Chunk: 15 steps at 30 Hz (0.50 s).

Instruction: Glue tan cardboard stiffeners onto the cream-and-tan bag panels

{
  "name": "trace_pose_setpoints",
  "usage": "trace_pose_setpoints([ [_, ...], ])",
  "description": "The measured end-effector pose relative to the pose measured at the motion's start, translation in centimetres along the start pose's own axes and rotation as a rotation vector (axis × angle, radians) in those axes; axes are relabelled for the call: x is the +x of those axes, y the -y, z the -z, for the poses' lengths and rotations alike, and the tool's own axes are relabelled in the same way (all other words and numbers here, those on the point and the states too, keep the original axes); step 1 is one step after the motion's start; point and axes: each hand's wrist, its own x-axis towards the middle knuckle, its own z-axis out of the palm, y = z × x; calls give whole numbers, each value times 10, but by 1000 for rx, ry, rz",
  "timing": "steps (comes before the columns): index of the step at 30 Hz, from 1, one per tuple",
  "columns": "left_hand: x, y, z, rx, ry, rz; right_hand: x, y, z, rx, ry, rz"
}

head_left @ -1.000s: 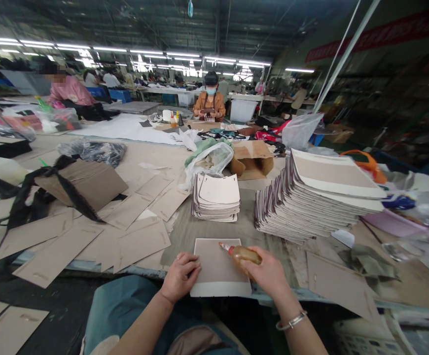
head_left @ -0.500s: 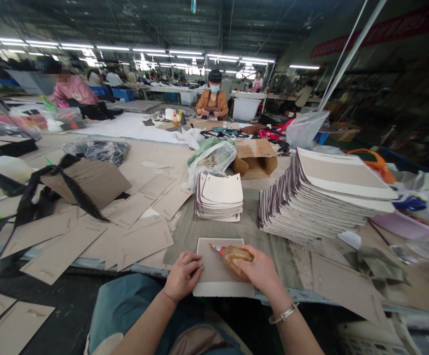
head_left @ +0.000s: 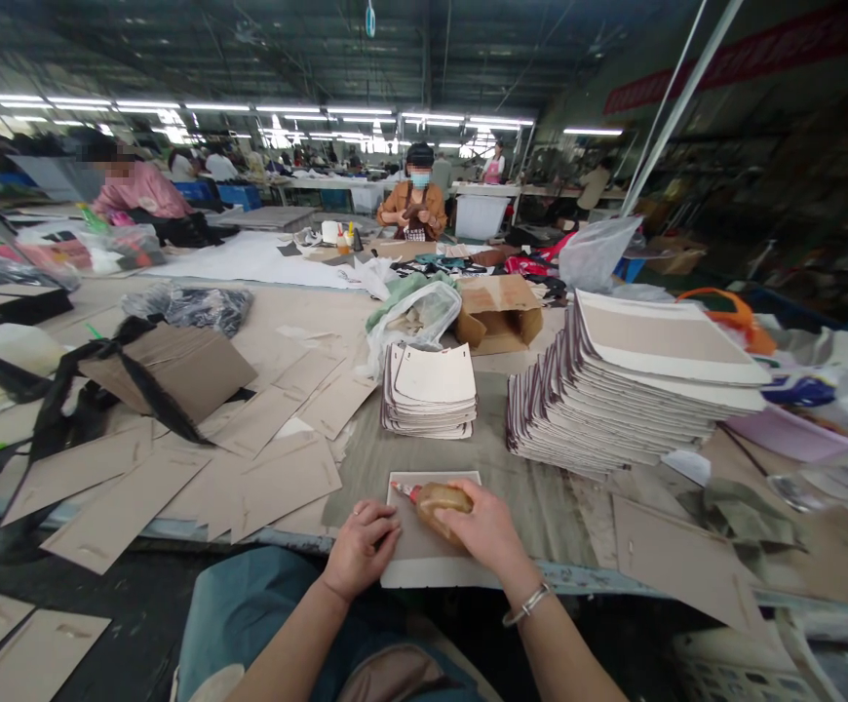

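Observation:
A grey rectangular panel with white edges lies flat at the near edge of the table. My left hand rests on its left side with the fingers curled, pressing it down. My right hand is closed around a brown squeeze bottle with a red-and-white nozzle. The nozzle tip touches the panel near its upper left corner. A silver bracelet sits on my right wrist.
A small stack of rounded white pieces sits behind the panel. To the right stands a tall fanned stack of grey panels. Loose cardboard sheets and black straps cover the left. An open carton and co-workers are farther back.
My right hand has slid the bottle leftward across the panel's top edge, from the right side to the upper left corner. My left hand has stayed in place.

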Motion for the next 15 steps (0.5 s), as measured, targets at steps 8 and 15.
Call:
trace_pose_setpoints([
  [8,1,-3,1,-10,-10,32,-41,-65,48,1056,-241,-82],
  [15,1,-7,1,-9,3,94,-51,-113,85,1008,-595,-186],
])
